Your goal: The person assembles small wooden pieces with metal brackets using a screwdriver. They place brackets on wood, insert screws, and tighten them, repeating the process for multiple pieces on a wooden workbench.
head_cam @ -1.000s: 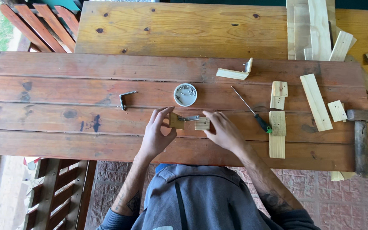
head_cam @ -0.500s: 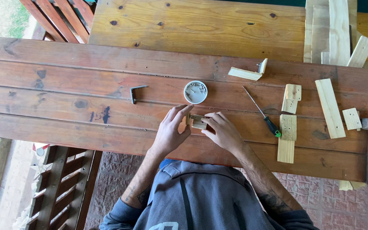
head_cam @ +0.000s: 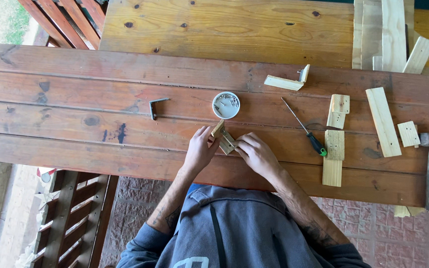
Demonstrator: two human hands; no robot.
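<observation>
Between both hands (head_cam: 229, 151), fingertips pinching small wooden pieces (head_cam: 224, 137).

No packages, labels, signs or screens lay anywhere on the wooden table (head_cam: 75, 129) or around it. The nearest thing to packaging was a small round white tub (head_cam: 226, 104) holding screws, which stood open on the boards just beyond the person's hands; its rim was plain, with no sticker or print that I could make out.
</observation>
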